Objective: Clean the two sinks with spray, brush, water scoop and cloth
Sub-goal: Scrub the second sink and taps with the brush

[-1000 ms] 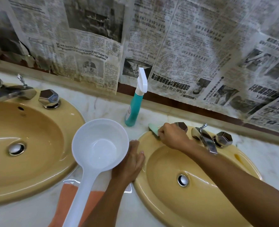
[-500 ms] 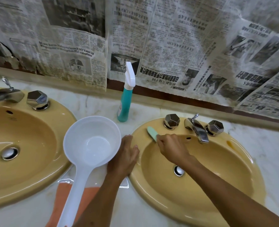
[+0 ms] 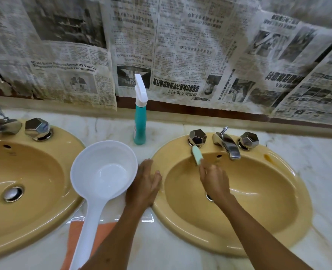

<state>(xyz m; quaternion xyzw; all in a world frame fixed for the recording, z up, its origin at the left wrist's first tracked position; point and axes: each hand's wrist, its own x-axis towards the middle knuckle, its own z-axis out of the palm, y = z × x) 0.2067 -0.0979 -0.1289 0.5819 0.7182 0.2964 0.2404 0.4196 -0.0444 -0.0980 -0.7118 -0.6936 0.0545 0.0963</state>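
Right grip [image 3: 213, 179] curls round light, stiff brush [image 3: 197, 154] by its handle, scrubbing slick right sink [image 3: 289, 184]; left grip [image 3: 144, 185] rests spread.

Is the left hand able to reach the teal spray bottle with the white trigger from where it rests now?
Probably yes. The left hand rests open on the counter, holding nothing, and the teal spray bottle stands upright just behind it with nothing between them.
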